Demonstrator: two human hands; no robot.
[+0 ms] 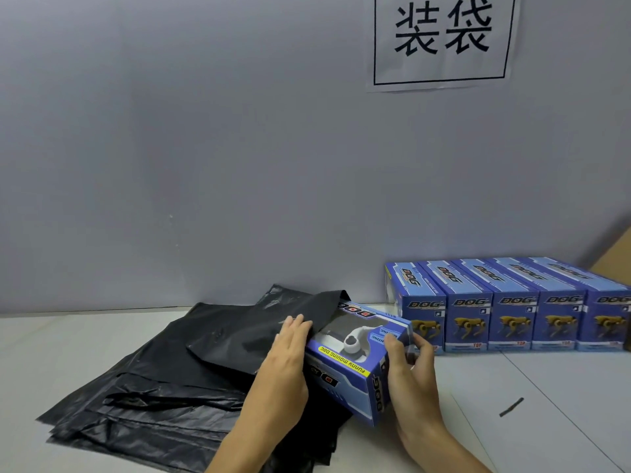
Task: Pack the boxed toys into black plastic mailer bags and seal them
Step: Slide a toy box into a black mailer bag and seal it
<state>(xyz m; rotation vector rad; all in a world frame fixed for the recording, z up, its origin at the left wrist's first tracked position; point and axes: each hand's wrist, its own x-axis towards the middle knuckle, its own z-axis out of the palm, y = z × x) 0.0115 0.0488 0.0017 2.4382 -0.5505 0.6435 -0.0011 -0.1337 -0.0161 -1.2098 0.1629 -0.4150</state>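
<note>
Fingers of the right hand (pixel 411 365) curl round the near end of a blue toy dog box (pixel 355 361), thumb on its top edge, gripping it where the cardboard corner is stiffest. The left hand (pixel 290 349) lies with fingers straight along the mouth of a black mailer bag (pixel 246 336), pressing or lifting the film against the box's far end; whether a fingertip hooks under the edge I cannot tell. The box sits tilted on the white table (pixel 546 387), its far end just inside the bag's opening, most of it outside. It looks light and rigid, though the clear window panel on top would likely dent if squeezed, so the solid end and side walls seem the safer places to push from. The bag is thin, limp and glossy, likely to cling and bunch, so its mouth needs holding wide. Under it lies a stack of spare mailer bags (pixel 136 411). Against the grey wall stands a row of five boxed toys (pixel 512 308), upright and touching, awaiting their turn. A small dark strip (pixel 511 407) lies apart on the table to the right, and a printed sign (pixel 442 39) hangs above.
</note>
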